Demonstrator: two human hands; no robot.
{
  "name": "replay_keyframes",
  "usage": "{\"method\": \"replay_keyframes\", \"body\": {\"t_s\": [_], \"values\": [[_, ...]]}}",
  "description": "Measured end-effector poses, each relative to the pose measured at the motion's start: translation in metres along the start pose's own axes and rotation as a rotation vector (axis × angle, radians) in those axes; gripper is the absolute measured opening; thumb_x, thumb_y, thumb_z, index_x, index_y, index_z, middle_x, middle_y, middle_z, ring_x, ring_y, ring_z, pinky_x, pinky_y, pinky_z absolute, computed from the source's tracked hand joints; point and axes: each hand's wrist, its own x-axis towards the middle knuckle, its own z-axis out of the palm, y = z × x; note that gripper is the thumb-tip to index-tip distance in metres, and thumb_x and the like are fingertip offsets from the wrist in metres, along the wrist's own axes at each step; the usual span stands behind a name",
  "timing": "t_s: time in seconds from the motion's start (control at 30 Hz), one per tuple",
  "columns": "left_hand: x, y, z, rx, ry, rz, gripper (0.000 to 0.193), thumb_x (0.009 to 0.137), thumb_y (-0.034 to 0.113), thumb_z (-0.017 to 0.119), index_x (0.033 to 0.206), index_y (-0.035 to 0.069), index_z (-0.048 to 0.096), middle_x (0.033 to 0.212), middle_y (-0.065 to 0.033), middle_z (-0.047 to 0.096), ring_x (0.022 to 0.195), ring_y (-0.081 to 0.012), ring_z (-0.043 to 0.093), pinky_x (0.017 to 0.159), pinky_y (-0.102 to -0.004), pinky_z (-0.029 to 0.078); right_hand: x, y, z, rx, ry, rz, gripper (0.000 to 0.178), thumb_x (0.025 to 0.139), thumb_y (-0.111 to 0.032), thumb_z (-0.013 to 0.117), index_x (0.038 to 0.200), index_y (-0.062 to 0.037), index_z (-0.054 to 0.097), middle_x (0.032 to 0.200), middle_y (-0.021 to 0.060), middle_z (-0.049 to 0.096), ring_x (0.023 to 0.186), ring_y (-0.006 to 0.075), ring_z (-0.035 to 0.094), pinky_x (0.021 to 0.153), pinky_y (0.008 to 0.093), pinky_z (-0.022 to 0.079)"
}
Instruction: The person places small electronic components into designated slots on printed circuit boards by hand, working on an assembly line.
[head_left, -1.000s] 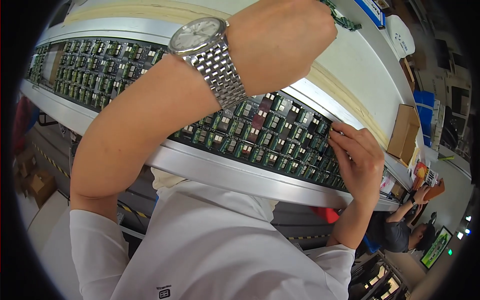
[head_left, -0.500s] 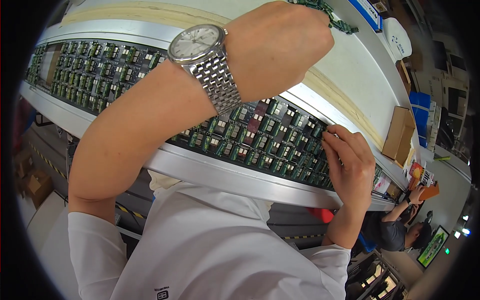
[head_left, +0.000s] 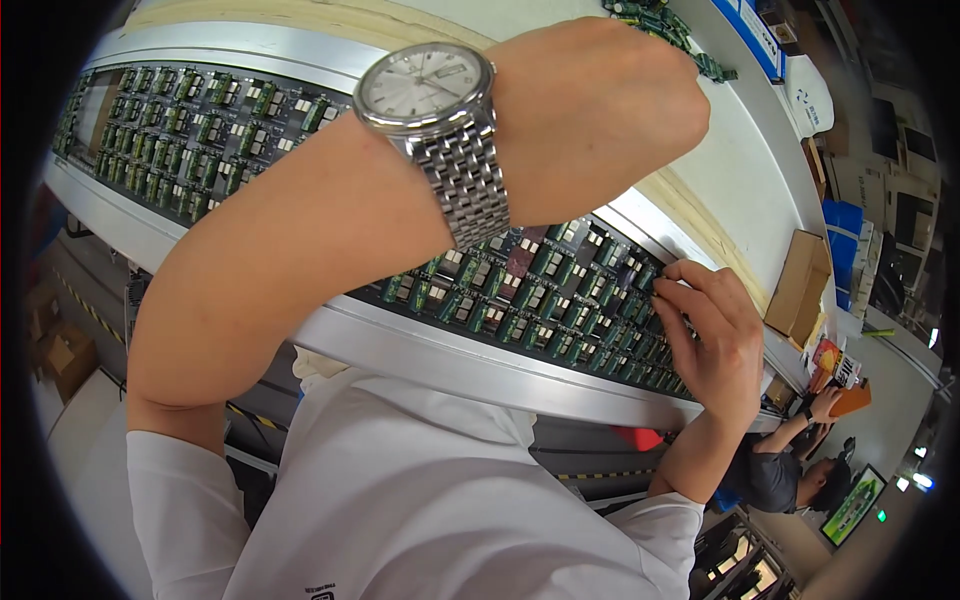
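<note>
A long dark panel [head_left: 565, 285] filled with rows of small green circuit boards lies within a silver metal frame in front of me. My right hand [head_left: 715, 330] is at the panel's right part, thumb and fingers pinched together over its far edge; whatever is between the fingertips is too small to make out. My left hand [head_left: 600, 115] reaches across above the panel, back of the hand up, its bent fingers hidden from view. Around that wrist is a steel watch [head_left: 425, 85]. Just beyond the left knuckles lies a loose pile of green circuit boards [head_left: 712, 67].
A white ledge [head_left: 760, 190] runs along the panel's far side, behind a pale strip. At right are an open cardboard box [head_left: 800, 285], a white cap [head_left: 808, 95] and blue bins [head_left: 843, 245]. Another person [head_left: 790, 470] works at the lower right, holding something orange.
My left hand and forearm have shifted slightly to the right above the panel. My right hand stays pinched at the same part of the panel. The whole view has moved a little.
</note>
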Motion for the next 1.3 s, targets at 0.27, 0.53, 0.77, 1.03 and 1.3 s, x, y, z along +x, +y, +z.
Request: {"method": "replay_keyframes", "body": {"t_s": [0.27, 0.53, 0.77, 1.03, 1.3], "values": [[0.011, -0.009, 0.012, -0.214, -0.202, -0.047, 0.008, 0.083, -0.004, 0.064, 0.086, -0.005, 0.071, 0.091, -0.0182, 0.069, 0.076, -0.0325, 0.068, 0.076, -0.0386, 0.059, -0.008, 0.012, 0.0, 0.068, 0.042, 0.015, 0.018, 0.085, 0.003, 0.078, 0.103, 0.002, 0.078, 0.113, 0.0073, 0.075, 0.084, 0.0241, 0.064, 0.076, 0.0318, 0.053], [0.009, -0.002, 0.007, -0.246, -0.174, -0.199, 0.01, 0.09, 0.004, 0.069, 0.096, -0.002, 0.075, 0.105, -0.0085, 0.075, 0.084, -0.0266, 0.07, 0.081, -0.0358, 0.057, 0.037, 0.039, -0.032, 0.267, 0.226, 0.25, 0.019, 0.089, 0.0, 0.074, 0.108, 0.0014, 0.078, 0.114, 0.0104, 0.076, 0.083, 0.0256, 0.066, 0.079, 0.0318, 0.054], [0.0, -0.01, 0.02, -0.166, -0.212, -0.109, 0.014, 0.093, 0.003, 0.067, 0.097, -0.001, 0.079, 0.112, -0.0095, 0.076, 0.087, -0.0269, 0.072, 0.085, -0.0341, 0.06, 0.12, 0.092, 0.001, -0.24, 0.456, 0.2, 0.028, 0.095, -0.016, 0.068, 0.119, -0.0028, 0.075, 0.113, 0.0144, 0.077, 0.089, 0.0326, 0.072, 0.081, 0.0409, 0.057], [0.006, -0.014, 0.015, -0.254, -0.192, -0.168, 0.014, 0.09, 0.006, 0.071, 0.099, -0.001, 0.08, 0.116, -0.0082, 0.076, 0.088, -0.0275, 0.073, 0.085, -0.0344, 0.059, 0.119, 0.098, 0.009, -0.159, 0.395, 0.32, 0.018, 0.092, -0.017, 0.067, 0.098, -0.0025, 0.076, 0.103, 0.0151, 0.076, 0.086, 0.0375, 0.069, 0.079, 0.0447, 0.056], [0.013, 0.03, -0.03, -0.329, -0.346, -0.273, 0.014, 0.088, 0.002, 0.073, 0.101, -0.001, 0.078, 0.113, -0.0069, 0.076, 0.085, -0.024, 0.069, 0.081, -0.0333, 0.056, 0.119, 0.08, 0.01, -0.136, 0.406, 0.241, 0.027, 0.091, -0.022, 0.07, 0.108, -0.0023, 0.078, 0.103, 0.0169, 0.075, 0.089, 0.0396, 0.07, 0.084, 0.0475, 0.057]]}}
